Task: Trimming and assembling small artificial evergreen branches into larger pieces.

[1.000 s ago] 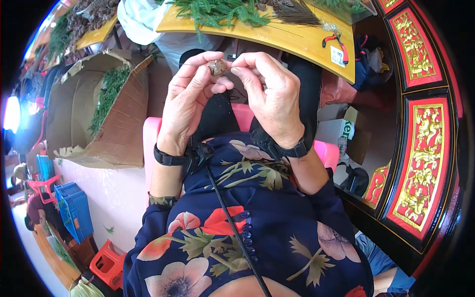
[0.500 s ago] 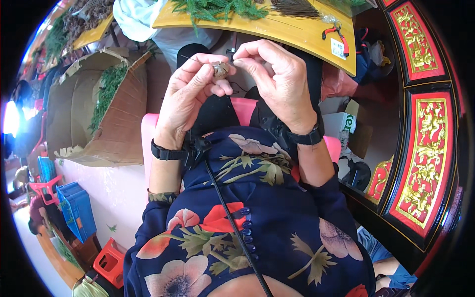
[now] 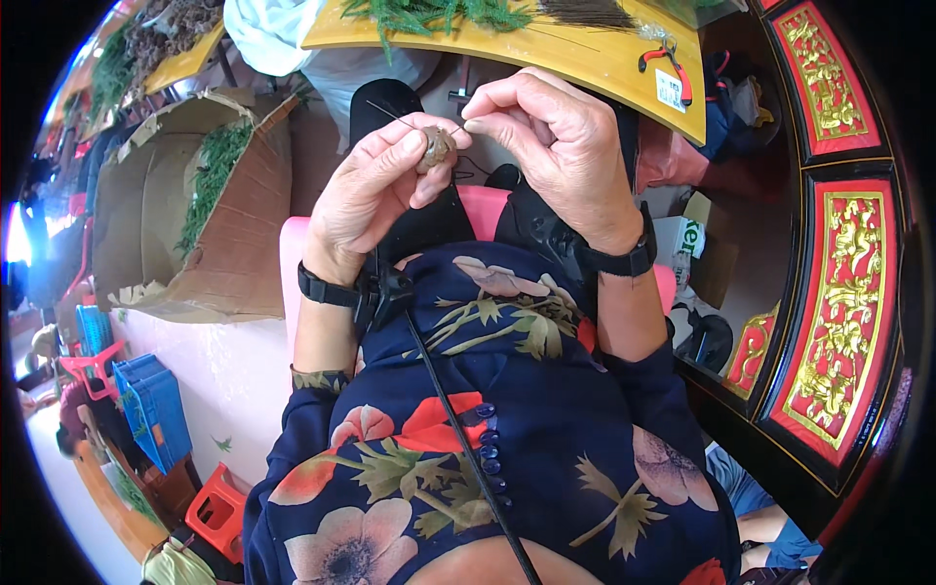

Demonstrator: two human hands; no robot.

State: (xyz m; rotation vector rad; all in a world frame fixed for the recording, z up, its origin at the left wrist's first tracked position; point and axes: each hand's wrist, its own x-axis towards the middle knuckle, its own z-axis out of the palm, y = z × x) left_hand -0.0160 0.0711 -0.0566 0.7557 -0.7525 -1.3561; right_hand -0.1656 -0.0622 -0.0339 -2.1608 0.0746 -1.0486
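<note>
Between the thumb and fingers of my left hand [image 3: 366, 190] is a small brown pine cone [image 3: 438, 148]. A thin dark wire [image 3: 392, 114] sticks out past the left fingers, up and to the left. At the cone's right side, a short wire end runs to the pinched thumb and forefinger of my right hand [image 3: 561, 136]. Both hands are raised over my lap, close to the table's near edge. How the wire sits around the cone is partly hidden by the left fingers.
Ahead stands a yellow table [image 3: 546, 44] with green artificial sprigs [image 3: 429, 14], a bundle of thin brown wires [image 3: 585, 12] and red-handled pliers [image 3: 673, 70]. A cardboard box [image 3: 224, 234] with greenery is at left, near a blue crate [image 3: 153, 414] and red stool [image 3: 216, 512]. Carved panels [image 3: 843, 312] line the right.
The pine cone has turned in my left fingers and sits slightly lower. More wire shows on both sides of it. My right hand has shifted slightly up and right, still pinching.
</note>
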